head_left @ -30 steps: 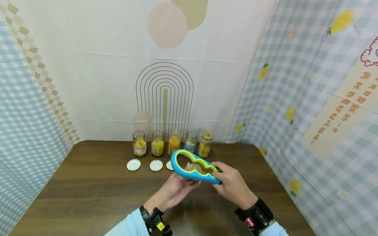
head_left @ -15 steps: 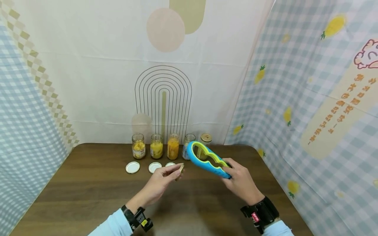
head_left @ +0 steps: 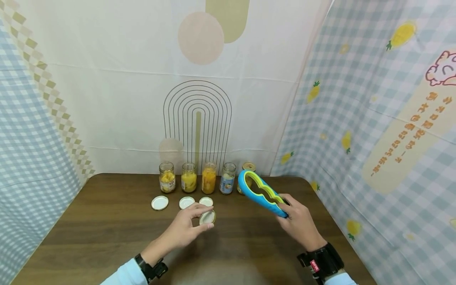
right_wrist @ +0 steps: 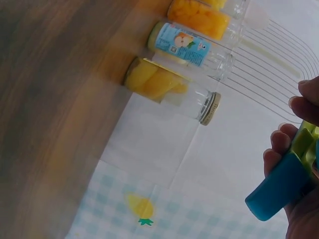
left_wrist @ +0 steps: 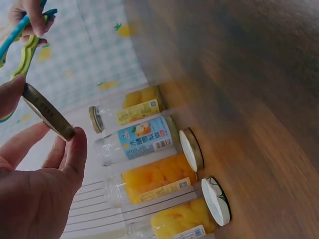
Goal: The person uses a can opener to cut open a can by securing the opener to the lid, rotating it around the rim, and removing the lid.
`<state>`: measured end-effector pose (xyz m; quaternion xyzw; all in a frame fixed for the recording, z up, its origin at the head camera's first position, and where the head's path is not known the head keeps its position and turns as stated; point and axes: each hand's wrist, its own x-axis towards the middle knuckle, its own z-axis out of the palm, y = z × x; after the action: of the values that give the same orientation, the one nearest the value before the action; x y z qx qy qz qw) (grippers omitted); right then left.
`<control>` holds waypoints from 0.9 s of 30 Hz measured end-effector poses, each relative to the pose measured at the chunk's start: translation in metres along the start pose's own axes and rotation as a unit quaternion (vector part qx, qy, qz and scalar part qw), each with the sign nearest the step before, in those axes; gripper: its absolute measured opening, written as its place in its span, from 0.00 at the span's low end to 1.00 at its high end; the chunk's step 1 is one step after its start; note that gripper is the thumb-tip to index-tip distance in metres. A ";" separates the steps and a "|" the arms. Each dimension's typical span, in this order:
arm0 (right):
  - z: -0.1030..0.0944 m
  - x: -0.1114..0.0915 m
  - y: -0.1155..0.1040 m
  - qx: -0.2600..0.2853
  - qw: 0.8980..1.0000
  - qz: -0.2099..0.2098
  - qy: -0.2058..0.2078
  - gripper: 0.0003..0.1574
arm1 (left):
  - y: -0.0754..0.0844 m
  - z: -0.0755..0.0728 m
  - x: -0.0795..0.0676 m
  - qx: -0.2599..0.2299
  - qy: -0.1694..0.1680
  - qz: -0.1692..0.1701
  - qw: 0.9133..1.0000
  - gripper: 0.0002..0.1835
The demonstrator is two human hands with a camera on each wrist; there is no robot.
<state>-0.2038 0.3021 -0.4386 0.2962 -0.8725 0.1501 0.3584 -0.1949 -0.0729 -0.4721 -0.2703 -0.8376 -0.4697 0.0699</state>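
My left hand (head_left: 183, 228) pinches a jar lid (head_left: 208, 217) between thumb and fingers, its white inside facing up toward the head view. Seen from the left wrist, that lid (left_wrist: 49, 112) is edge-on with a gold rim. My right hand (head_left: 298, 221) grips the end of a blue and lime-green jar opener (head_left: 261, 194), its loop raised to the left. Behind the opener stands a jar with its gold lid on (right_wrist: 164, 89), partly hidden in the head view. Left of it is an uncapped jar with a blue label (head_left: 227, 179).
Uncapped jars of yellow fruit (head_left: 167, 178), (head_left: 189, 178) and orange fruit (head_left: 209, 179) continue the row along the table's back edge. White-sided lids (head_left: 160, 203), (head_left: 187, 202), (head_left: 206, 201) lie before them on the wooden table (head_left: 107, 229). A curtain (head_left: 124, 99) hangs behind.
My left hand has moved left and down with the lid, turning its white side up. My right hand has drawn the jar opener to the right, away from the lid.
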 end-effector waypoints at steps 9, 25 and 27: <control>0.004 -0.001 -0.003 0.005 1.000 0.004 -0.002 0.14 | 0.000 0.010 0.003 0.036 -0.037 -0.012 0.999 0.26; 0.007 0.004 -0.005 0.012 1.000 0.007 0.003 0.13 | -0.014 0.051 0.042 0.206 -0.194 -0.022 0.959 0.21; 0.007 0.003 -0.006 0.010 1.000 0.008 0.002 0.14 | -0.015 0.056 0.045 0.226 -0.207 -0.020 0.952 0.20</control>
<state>-0.2054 0.2926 -0.4410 0.2927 -0.8724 0.1625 0.3562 -0.2330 -0.0158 -0.4972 -0.3216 -0.9231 -0.2032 -0.0557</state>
